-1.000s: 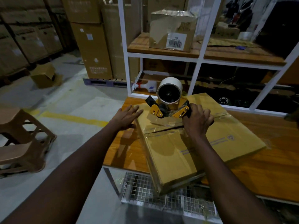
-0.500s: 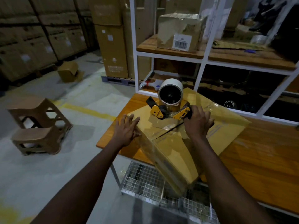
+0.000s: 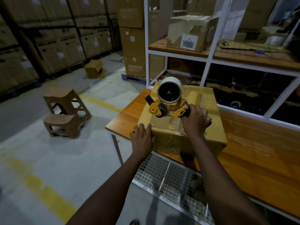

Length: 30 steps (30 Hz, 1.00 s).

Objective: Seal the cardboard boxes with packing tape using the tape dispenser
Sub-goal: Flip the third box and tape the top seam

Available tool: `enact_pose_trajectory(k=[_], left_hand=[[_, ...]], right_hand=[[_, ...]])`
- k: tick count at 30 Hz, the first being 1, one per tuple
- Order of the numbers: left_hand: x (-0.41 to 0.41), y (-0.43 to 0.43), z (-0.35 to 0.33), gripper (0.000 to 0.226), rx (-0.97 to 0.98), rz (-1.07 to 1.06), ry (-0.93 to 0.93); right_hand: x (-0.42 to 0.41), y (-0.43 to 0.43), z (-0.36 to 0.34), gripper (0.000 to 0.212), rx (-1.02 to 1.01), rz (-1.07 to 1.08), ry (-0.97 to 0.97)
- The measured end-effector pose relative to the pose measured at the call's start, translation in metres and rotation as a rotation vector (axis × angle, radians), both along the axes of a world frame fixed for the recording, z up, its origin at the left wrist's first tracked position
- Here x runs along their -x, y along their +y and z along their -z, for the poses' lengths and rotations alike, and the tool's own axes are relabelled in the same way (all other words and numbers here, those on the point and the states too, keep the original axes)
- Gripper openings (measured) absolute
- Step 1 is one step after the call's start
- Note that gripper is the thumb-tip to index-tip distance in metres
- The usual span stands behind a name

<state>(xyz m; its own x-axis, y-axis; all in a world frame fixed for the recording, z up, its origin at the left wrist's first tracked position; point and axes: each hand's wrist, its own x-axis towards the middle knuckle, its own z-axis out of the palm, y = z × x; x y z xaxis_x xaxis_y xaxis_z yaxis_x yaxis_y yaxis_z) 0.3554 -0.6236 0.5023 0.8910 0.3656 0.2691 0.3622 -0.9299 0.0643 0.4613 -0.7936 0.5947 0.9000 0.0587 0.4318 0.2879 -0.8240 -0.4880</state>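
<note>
Left of the cardboard box (image 3: pixel 201 101), we see a brown stool (image 3: pixel 65 109) on the floor. Our left hand (image 3: pixel 142 139) lies flat on the box's near left corner, fingers (image 3: pixel 140 128) straight. On the box's top stands the tape dispenser (image 3: pixel 168 98), its handle gripped by our right hand (image 3: pixel 195 121). Under the box lies the wooden counter (image 3: pixel 259 153).

Your right hand (image 3: pixel 195 122) grips the handle of the tape dispenser (image 3: pixel 167 101) at centre frame, set on top of the cardboard box (image 3: pixel 203 98). Your left hand (image 3: pixel 142 138) lies flat against the box's near left corner. The box sits on the wooden table (image 3: pixel 253 159); brown stools (image 3: pixel 65 111) stand at left.
</note>
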Motion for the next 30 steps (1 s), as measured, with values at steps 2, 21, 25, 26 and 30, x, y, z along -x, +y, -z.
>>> enact_pose_trajectory(k=[2,21,25,26,30], left_hand=[[0.006,-0.003,-0.005,0.065,0.033,0.019,-0.027],[-0.052,0.062,-0.096,0.051,2.359,0.043,0.096],[-0.057,0.062,-0.093,0.045,2.528,0.030,-0.018],[-0.056,0.062,-0.093,0.040,2.561,0.011,-0.070],[-0.054,0.057,-0.097,0.026,2.580,-0.060,-0.164]], right_hand=[[0.005,0.001,-0.004,0.039,-0.010,0.003,0.010],[0.019,0.060,-0.033,0.034,0.007,0.160,-0.051],[0.018,0.065,-0.029,0.032,0.002,0.161,-0.045],[0.018,0.066,-0.028,0.032,0.000,0.164,-0.033],[0.017,0.067,-0.024,0.029,-0.008,0.153,0.006]])
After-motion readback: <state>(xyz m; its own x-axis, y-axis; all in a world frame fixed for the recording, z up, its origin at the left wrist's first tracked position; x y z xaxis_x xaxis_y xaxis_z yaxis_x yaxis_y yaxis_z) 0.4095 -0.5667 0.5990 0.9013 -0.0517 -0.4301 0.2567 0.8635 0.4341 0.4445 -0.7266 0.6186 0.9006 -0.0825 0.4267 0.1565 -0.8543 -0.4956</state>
